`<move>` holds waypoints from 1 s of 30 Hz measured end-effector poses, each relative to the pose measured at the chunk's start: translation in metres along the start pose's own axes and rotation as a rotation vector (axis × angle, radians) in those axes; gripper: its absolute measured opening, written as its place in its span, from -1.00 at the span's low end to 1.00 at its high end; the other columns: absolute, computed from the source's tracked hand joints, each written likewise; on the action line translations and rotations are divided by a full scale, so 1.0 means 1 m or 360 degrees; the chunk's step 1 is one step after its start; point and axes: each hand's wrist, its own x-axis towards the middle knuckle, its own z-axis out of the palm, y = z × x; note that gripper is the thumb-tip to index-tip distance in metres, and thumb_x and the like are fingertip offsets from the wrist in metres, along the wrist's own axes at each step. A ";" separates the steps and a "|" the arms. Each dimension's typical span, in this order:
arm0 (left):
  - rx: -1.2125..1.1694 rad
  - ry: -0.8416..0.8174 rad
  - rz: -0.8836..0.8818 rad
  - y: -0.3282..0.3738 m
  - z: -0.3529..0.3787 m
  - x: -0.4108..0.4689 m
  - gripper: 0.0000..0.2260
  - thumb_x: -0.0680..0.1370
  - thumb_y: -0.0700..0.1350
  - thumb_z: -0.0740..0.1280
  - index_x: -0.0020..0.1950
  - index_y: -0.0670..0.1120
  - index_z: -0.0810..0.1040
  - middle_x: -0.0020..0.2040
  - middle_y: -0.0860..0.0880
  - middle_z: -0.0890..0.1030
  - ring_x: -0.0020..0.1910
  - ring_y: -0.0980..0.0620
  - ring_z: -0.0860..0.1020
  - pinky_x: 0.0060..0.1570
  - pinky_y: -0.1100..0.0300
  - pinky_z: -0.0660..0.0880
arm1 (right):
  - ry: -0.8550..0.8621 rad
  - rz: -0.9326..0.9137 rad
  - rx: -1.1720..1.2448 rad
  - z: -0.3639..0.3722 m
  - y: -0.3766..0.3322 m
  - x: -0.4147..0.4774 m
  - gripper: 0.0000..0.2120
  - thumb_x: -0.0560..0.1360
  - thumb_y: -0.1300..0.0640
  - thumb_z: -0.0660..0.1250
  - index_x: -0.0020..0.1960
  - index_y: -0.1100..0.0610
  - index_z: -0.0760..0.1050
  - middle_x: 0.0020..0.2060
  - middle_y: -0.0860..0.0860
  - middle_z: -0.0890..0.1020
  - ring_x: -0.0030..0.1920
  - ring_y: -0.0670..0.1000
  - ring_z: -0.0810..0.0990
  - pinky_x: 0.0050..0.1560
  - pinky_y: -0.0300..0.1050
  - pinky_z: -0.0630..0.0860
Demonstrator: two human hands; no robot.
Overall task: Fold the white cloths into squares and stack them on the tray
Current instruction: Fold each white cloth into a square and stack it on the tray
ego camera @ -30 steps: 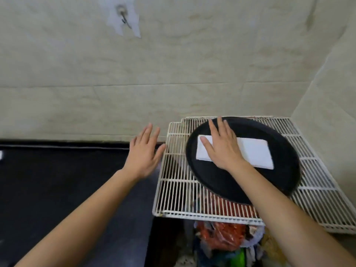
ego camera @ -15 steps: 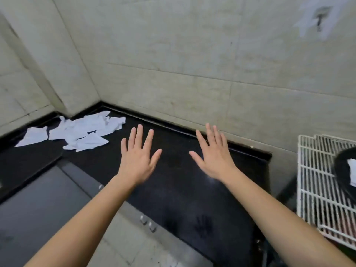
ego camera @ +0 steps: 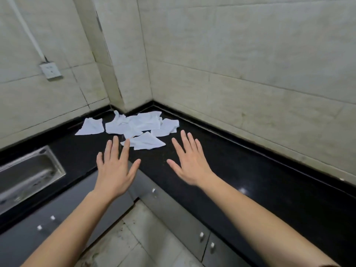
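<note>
Cloths of white fabric (ego camera: 138,124), crumpled and not folded, lie in a loose pile on the black polished stone countertop (ego camera: 250,170), in its inner corner, a little above the centre of the frame. How many pieces are in the pile is hard to count, because they overlap each other. One separate piece (ego camera: 90,129) lies just beside the pile at its left, and a triangular piece (ego camera: 147,144) is the nearest one to the hands.

The left hand (ego camera: 115,170) is below the pile, palm down, fingers straight and spread, holding nothing. The tip of its middle finger covers the edge of the triangular piece, and I cannot tell if it touches the fabric or hovers over it. The right hand (ego camera: 189,164) is at the right of the pile, also flat with straight fingers and holding nothing, apart from the cloths. Both forearms are cut off by the lower edge of the frame.

At the left edge the stainless steel sink (ego camera: 32,170) is cut off and blurred, so what its basin contains I cannot make out. Under the countertop are grey cabinet fronts (ego camera: 173,212) with small white knobs. On the beige tiled wall (ego camera: 250,64), in the upper left, is a white socket (ego camera: 50,71)
</note>
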 end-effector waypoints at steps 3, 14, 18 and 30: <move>-0.0020 -0.0044 -0.0069 -0.030 0.013 0.020 -0.34 0.63 0.24 0.06 0.64 -0.01 -0.01 0.64 -0.14 -0.11 0.61 -0.11 -0.15 0.52 -0.21 -0.05 | 0.0001 -0.0052 0.0026 0.021 -0.017 0.038 -0.30 0.64 -0.27 0.02 0.64 0.06 -0.06 0.62 0.16 -0.17 0.61 0.18 -0.22 0.59 0.17 -0.15; 0.0180 -0.0221 -0.0229 -0.150 0.069 0.154 -0.31 0.60 0.31 -0.04 0.64 0.01 -0.08 0.63 -0.15 -0.17 0.61 -0.13 -0.19 0.52 -0.22 -0.06 | -0.0069 -0.0015 0.0142 0.132 -0.031 0.236 -0.31 0.65 -0.18 0.10 0.64 0.11 -0.01 0.61 0.21 -0.11 0.61 0.25 -0.13 0.56 0.22 -0.09; 0.0303 -0.0283 -0.0344 -0.202 0.075 0.203 -0.33 0.63 0.29 -0.04 0.64 0.02 -0.15 0.63 -0.14 -0.23 0.60 -0.13 -0.22 0.53 -0.21 -0.08 | -0.0103 -0.0047 0.0224 0.158 -0.042 0.324 -0.30 0.65 -0.18 0.09 0.64 0.10 -0.07 0.61 0.20 -0.16 0.61 0.24 -0.16 0.57 0.19 -0.11; 0.0258 -0.0517 -0.0697 -0.325 0.120 0.260 -0.30 0.64 0.26 0.03 0.63 0.02 -0.22 0.61 -0.15 -0.29 0.60 -0.14 -0.25 0.54 -0.18 -0.12 | -0.0696 -0.0265 0.0201 0.243 -0.127 0.456 -0.30 0.65 -0.13 0.13 0.64 0.10 -0.09 0.62 0.17 -0.01 0.60 0.20 0.02 0.51 0.12 0.17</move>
